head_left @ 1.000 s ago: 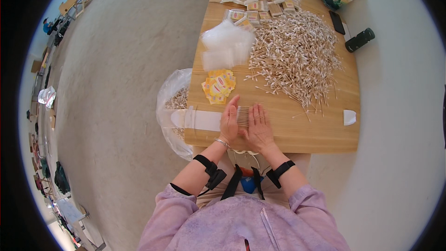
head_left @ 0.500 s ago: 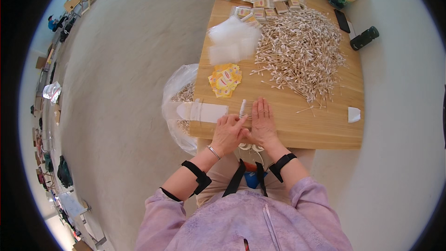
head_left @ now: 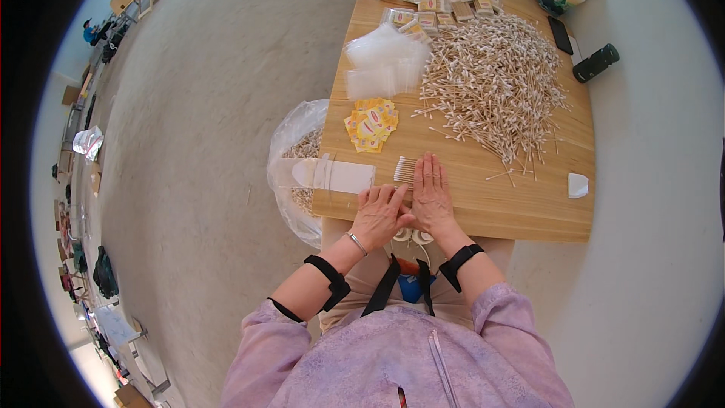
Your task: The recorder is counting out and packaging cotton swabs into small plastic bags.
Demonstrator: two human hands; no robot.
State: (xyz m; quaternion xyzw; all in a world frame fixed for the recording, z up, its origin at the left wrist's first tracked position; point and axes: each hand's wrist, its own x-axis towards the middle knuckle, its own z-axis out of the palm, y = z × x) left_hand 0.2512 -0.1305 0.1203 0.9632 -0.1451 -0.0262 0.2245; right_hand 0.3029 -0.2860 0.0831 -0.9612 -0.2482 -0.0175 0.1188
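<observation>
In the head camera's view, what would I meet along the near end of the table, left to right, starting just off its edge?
Clear plastic bag → white card strip → left hand → neat row of cotton swabs → right hand → small white scrap.

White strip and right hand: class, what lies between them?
Head view: bare tabletop, then a row of cotton swabs, with the left hand's fingers at their near side.

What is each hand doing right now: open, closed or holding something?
Left hand: open, loosely bent, at the near end of the row of cotton swabs; no grip visible.
Right hand: open, flat, along the right side of the row.
</observation>
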